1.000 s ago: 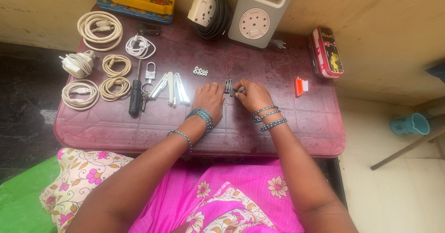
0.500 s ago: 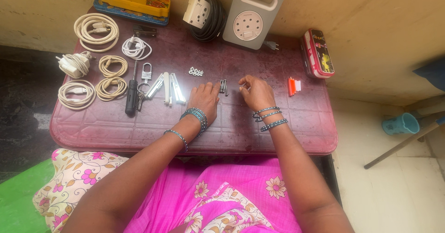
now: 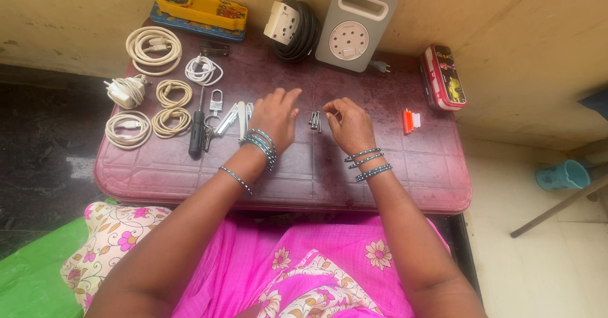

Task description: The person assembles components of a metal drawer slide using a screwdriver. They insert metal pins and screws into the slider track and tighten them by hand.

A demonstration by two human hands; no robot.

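— Steel bolts, a few short dark ones, lie side by side on the maroon table, between the two hands. What are the fingers doing?

— Right hand: fingertips pinched together just right of the bolts; whether they grip anything cannot be told. Left hand: fingers loose and spread, raised, holding nothing.

— How would the bolts handle?

— Likely light, stiff, smooth and apt to roll; best pinched across the shank.

— And farther out?

— Metal keys and a padlock, a black-handled screwdriver, soft coiled cream cables, a grey plastic socket box.
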